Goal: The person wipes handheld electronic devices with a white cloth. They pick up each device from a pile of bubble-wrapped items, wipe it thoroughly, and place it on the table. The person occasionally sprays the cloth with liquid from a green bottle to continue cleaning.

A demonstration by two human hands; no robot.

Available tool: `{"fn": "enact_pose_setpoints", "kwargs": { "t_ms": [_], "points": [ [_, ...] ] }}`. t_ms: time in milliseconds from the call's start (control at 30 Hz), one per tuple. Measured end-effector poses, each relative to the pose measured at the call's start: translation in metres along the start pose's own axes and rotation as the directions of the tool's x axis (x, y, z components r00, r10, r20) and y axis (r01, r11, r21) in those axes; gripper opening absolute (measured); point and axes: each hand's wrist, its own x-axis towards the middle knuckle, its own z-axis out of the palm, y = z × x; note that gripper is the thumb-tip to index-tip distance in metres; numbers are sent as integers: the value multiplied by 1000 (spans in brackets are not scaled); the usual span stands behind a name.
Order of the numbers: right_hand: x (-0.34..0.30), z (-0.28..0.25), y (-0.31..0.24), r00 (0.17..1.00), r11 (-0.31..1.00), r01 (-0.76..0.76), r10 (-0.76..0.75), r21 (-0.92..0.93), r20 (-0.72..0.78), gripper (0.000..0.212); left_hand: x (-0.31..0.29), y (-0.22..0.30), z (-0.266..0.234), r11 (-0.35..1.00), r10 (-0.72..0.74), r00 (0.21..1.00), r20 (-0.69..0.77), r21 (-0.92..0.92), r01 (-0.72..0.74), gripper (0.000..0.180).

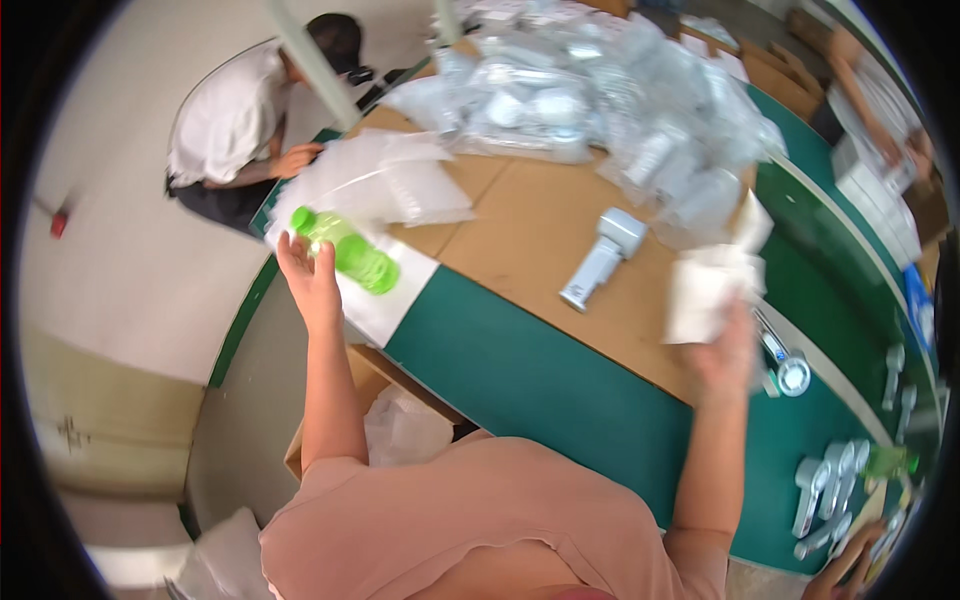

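Note:
My left hand (316,290) is at the table's left edge, thumb and fingers apart, right beside a green plastic bottle (352,255) with a green cap. The thumb overlaps the bottle's side; whether it touches cannot be told. Blurred by motion, my right hand (727,350) grips a white cloth (702,290) or wad of soft paper over the right part of the table. Between the two hands, a pale grey handheld device (604,258) with a wide head and straight handle lies on brown cardboard (510,235).
Clear plastic bags (560,95) pile up at the back; flat translucent sleeves (360,180) lie at the far left. A curved green belt (820,245) runs along the right, with several devices (825,485) near it. Other people (235,120) work at left and right.

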Motion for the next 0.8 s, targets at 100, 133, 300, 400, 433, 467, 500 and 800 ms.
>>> {"fn": "enact_pose_setpoints", "kwargs": {
  "t_ms": [100, 133, 300, 400, 433, 467, 500, 800],
  "points": [
    [-4, 21, 30, 984, 980, -176, 175, -91, -18, 42, -14, -21, 8, 978, -187, 968, 167, 124, 168, 65],
    [-8, 31, 22, 992, 987, -129, 130, -91, 1, 43, -11, -28, 7, 964, -231, 962, 144, 168, 206, 63],
    [-10, 27, -6, 985, 990, 15, -39, -141, -168, 43, -22, 53, 43, 987, -157, 885, 438, 30, 160, 45],
    [-3, 16, 2, 985, 994, -7, -12, -108, -171, 43, -58, 83, 85, 898, -154, 622, 768, -153, 412, 55],
    [-1, 15, 4, 985, 995, -42, 25, -94, -168, 43, -75, 87, 100, 806, -132, 414, 901, -145, 574, 58],
    [1, 13, 6, 984, 994, -72, 58, -82, -168, 43, -92, 91, 114, 734, -136, 139, 981, 6, 679, 63],
    [5, 9, 12, 983, 996, -71, 62, -48, -171, 44, -112, 95, 133, 624, -107, -86, 991, 134, 770, 64],
    [13, -18, 1, 985, 996, -19, 34, 89, -166, 32, -238, 146, 225, -34, -11, -559, 829, 558, 829, 63]
  ]
}}
